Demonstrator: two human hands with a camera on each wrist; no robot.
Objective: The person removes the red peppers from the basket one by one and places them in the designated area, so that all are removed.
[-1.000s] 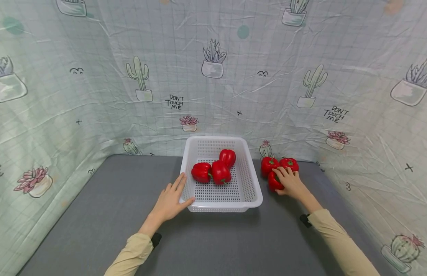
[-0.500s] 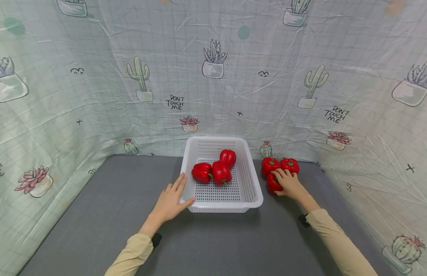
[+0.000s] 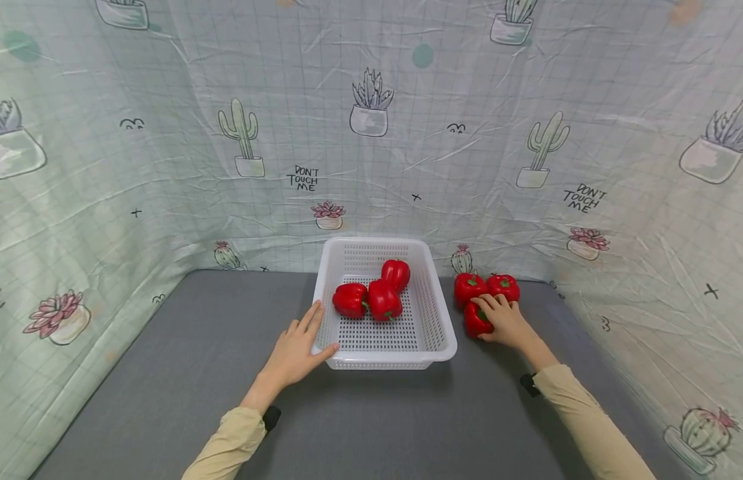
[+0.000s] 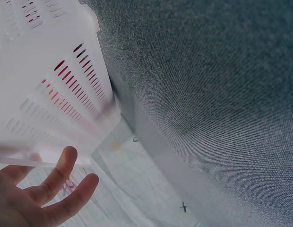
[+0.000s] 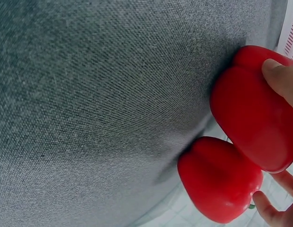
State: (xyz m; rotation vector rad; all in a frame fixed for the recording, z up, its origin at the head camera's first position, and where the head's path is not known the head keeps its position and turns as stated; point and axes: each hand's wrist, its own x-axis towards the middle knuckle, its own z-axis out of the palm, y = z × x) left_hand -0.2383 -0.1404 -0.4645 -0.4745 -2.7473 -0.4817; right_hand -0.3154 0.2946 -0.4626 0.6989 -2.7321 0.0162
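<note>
My left hand [image 3: 295, 350] lies at the near left corner of a white slotted plastic basket [image 3: 380, 357], fingers along its left rim and thumb over the front. In the left wrist view, relaxed fingers [image 4: 61, 175] show outside the basket wall [image 4: 38, 80]. To the right of the basket, my right hand [image 3: 508, 325] grips a red bell pepper [image 3: 476, 321]. Its thumb lies on the near side of that pepper [image 5: 255, 109] in the right wrist view, the fingers round the far side. Behind it sit two more red bell peppers, one left [image 3: 469, 289] and one right [image 3: 503, 287].
Inside the basket lie three red bell peppers: one at left [image 3: 350, 300], one in the middle [image 3: 384, 300], one at the back [image 3: 396, 274]. The grey table [image 3: 197, 387] meets a cactus-print cloth [image 3: 275, 240] at the back and sides.
My right hand has shifted the gripped bell pepper slightly left and toward me, then stayed nearly still. The left hand and the basket have not moved.
</note>
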